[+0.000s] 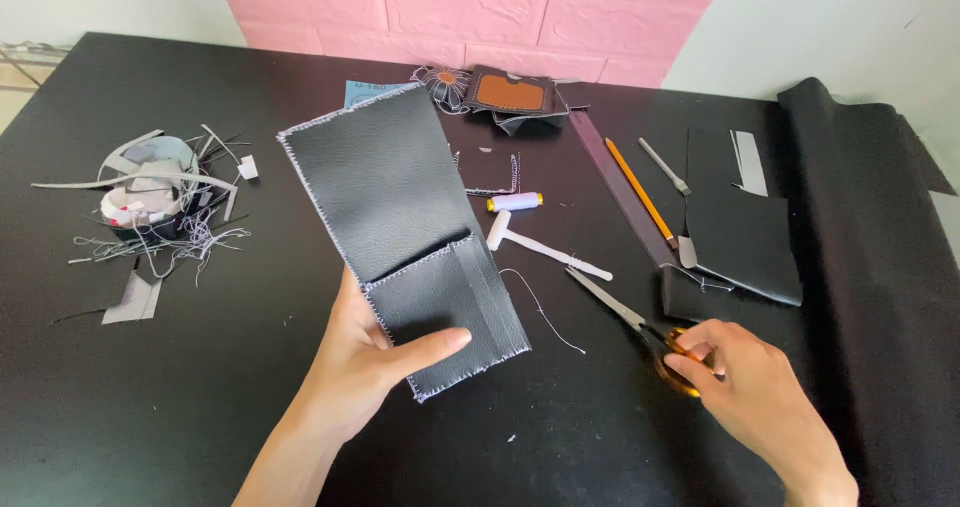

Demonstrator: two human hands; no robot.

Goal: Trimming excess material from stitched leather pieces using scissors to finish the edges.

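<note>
Black matte tabletop (200, 407) filled most of the view, with a pink brick-pattern wall panel (470, 12) behind it and a large sheet of black leather-like fabric (870, 267) draped over the right edge. Biggest worked item was the open black faux-leather wallet piece with pale stitching round its edges (400, 227), held up off the table and tilted, card pockets at its lower end. Left hand (365, 362) gripped it from below, thumb pressed across the lower pocket, fingers behind the panel. Right hand (745, 392) lay on the table well apart from it, fingers curled onto the amber-handled scissors (640, 322); it looked closed on the handles, blades resting flat and pointing toward the wallet. My read: stitching was done and this was the trim stage, scissors being picked up. A loose pale thread (545, 312) trailed just beside the wallet's right edge, so the next cut would need the blades close to the seam without nicking stitches. Also on the table: cut black panels (740, 232), a pile of grey scraps and threads (155, 202) at left, a small finished wallet with a tan insert (512, 94) near the wall, a dark ruler strip (615, 182), a yellow pencil (640, 189), a white small mallet-like tool (540, 247), a spool of lilac thread (515, 202).
</note>
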